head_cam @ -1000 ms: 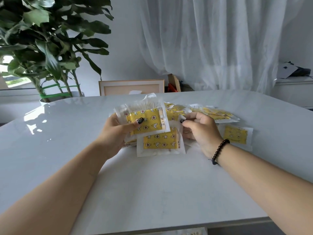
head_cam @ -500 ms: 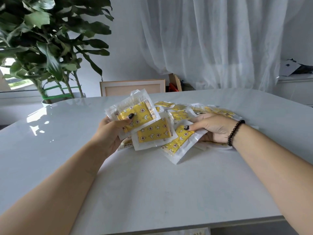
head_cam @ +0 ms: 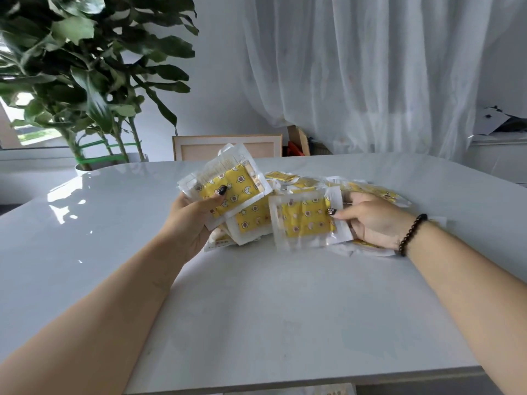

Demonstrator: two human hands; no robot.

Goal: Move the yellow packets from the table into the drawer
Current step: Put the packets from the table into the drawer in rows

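My left hand point(head_cam: 190, 216) grips a small stack of yellow packets point(head_cam: 232, 185) in clear wrappers, thumb on top, held just above the white table point(head_cam: 256, 309). My right hand point(head_cam: 368, 220) pinches another yellow packet point(head_cam: 306, 220) by its right edge and holds it tilted beside the stack. More yellow packets point(head_cam: 370, 189) lie in a loose pile on the table behind and under my right hand. At the bottom edge, a bit of a packet point(head_cam: 338, 390) shows below the table's front; the drawer itself is hidden.
A large potted plant point(head_cam: 85, 89) stands at the back left. A framed board point(head_cam: 225, 146) leans behind the table's far edge. White curtains point(head_cam: 370, 75) hang behind, and a low white cabinet point(head_cam: 499, 155) stands at the far right.
My right hand has lifted one packet off the pile and brought it left toward the stack. My left hand has raised its stack slightly and tilted it.
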